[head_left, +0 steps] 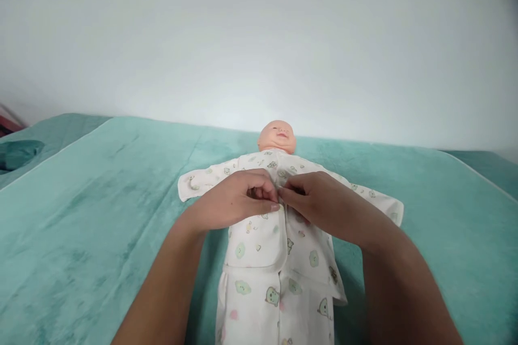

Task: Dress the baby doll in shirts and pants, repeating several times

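Note:
A baby doll (279, 136) lies on its back, head away from me, in a white patterned jacket (259, 245) and matching trousers (253, 312). My left hand (246, 198) pinches the jacket's front edge near the chest, thumb and fingers together. Close beside it, my right hand (313, 197) grips the other front edge, fingertips almost touching the left ones. Below my hands the left-hand flap lies over the other side, its rounded corner at the waist. Whatever fastening lies between my fingertips is hidden. Both sleeves stretch out sideways, and no doll hands show at the cuffs.
A teal plush cover (101, 215) spreads under the doll, with faint creases on the left. Behind the doll's head stands a white wall (259, 59), with a dark band along its top. At the far left edge is a dark reddish thing (8, 121), partly cut off.

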Demonstrator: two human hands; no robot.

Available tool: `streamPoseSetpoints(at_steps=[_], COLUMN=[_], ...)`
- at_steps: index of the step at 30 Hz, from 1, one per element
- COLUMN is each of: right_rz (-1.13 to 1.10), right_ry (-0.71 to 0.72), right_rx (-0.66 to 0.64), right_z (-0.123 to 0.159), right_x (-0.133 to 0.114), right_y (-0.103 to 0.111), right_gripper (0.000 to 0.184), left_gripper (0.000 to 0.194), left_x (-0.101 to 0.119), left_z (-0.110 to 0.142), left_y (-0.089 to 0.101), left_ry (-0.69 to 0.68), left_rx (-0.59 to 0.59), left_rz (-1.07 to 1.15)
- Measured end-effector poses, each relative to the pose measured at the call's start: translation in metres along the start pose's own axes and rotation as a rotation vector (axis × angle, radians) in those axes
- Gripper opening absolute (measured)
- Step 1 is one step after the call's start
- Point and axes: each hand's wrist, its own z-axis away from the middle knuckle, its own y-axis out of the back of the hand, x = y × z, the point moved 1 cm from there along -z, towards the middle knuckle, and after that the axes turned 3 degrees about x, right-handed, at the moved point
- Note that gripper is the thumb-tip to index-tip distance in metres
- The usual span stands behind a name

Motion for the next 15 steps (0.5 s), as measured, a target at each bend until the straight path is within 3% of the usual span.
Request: streamPoseSetpoints(at_steps=[5, 10, 15], right_rz=[-0.075, -0.376, -0.611], right_ry=[-0.004, -0.016, -0.044], right_rx=[0.074, 0.056, 0.067], right_z=[0.003, 0.01, 0.016], right_x=[0.002, 0.014, 0.029], right_y=[-0.008, -0.012, -0.023], right_gripper=[0.028, 0.019, 0.036], left_gripper=[0.018, 0.015, 0.017], left_x=[-0.003, -0.002, -0.003], left_z=[0.005, 0.007, 0.005], left_y=[0.006, 0.003, 0.0], left_ry=[-0.024, -0.013, -0.019], left_rx=[-0.028, 0.014, 0.004], left_rz=[0.1, 0.167, 0.134])
